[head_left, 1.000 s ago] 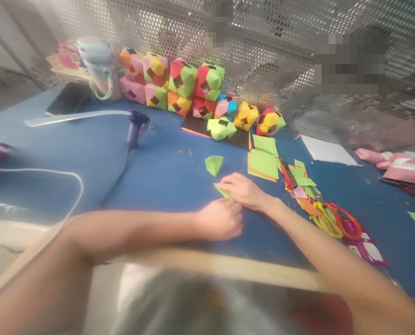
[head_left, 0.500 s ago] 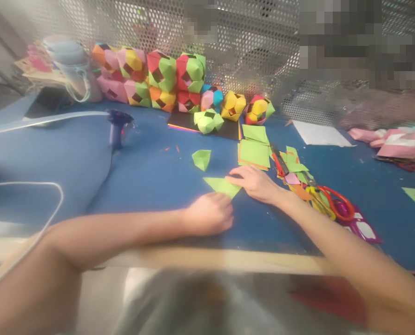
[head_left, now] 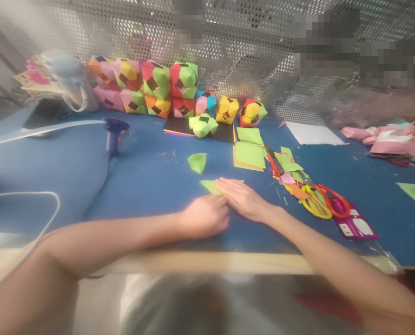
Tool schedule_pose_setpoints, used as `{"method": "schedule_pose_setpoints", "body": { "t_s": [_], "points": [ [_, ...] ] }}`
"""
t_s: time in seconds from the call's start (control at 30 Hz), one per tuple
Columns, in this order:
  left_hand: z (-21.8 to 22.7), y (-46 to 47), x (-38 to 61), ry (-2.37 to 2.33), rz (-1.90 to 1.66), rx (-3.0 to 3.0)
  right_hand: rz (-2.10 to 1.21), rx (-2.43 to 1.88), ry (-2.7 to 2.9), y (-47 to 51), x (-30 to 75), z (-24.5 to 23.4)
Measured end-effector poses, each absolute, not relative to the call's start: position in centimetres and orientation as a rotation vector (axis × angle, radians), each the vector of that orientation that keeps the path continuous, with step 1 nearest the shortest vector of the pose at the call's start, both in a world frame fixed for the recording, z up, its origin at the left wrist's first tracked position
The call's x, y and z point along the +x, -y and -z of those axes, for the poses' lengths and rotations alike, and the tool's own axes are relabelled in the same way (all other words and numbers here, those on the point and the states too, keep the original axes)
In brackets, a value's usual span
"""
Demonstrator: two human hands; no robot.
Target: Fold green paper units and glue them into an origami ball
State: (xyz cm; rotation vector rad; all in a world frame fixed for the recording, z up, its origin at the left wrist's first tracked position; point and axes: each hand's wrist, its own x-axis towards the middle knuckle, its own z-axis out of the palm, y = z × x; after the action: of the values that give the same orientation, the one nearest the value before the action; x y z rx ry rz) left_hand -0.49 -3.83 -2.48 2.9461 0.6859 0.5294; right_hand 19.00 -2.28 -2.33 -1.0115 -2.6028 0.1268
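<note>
A light-green sheet folded into a triangle (head_left: 210,186) lies on the blue table in front of me. My right hand (head_left: 244,199) rests flat across it, fingers stretched out together and covering most of its right part. Close against that hand, my left hand (head_left: 207,216) is closed at the paper's lower edge; its fingertips are partly hidden. Just beyond the triangle sits a small folded green piece (head_left: 197,163). Green and orange paper squares (head_left: 249,155) are stacked farther back, to the right.
Colourful folded-paper balls (head_left: 156,83) stand in stacked rows by the perforated metal screen. Scissors with red handles (head_left: 336,201) and yellow-handled scissors (head_left: 315,204) lie among paper scraps on the right. A dark-blue glue gun (head_left: 114,136) stands at left, near a white cable (head_left: 55,200).
My right hand has slid left across the green triangle and flattened over it, from gripping near its right corner. The left hand stays closed at the lower edge. The view has shifted slightly.
</note>
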Motion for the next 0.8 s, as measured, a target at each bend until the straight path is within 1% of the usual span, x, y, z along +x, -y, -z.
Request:
{"method": "schedule_pose_setpoints", "body": {
  "t_s": [0.1, 0.27, 0.5, 0.8],
  "points": [
    [1.87, 3.57, -0.58, -0.756, -0.603, 2.836, -0.234, -1.035, 2.594, 2.42, 18.87, 3.09],
    [1.79, 3.18, -0.59, -0.98, -0.715, 2.767, -0.248, -1.009, 2.6, 2.36, 19.05, 3.16],
    [2.22, 3.23, -0.71, -1.07, -0.473, 2.903, -0.204, -1.001, 2.613, 2.33, 19.03, 3.2],
    [1.69, 3.14, -0.92, -1.072, -0.41, 2.973, -0.125, -0.947, 2.638, 2.18, 19.14, 3.33]
  ]
}}
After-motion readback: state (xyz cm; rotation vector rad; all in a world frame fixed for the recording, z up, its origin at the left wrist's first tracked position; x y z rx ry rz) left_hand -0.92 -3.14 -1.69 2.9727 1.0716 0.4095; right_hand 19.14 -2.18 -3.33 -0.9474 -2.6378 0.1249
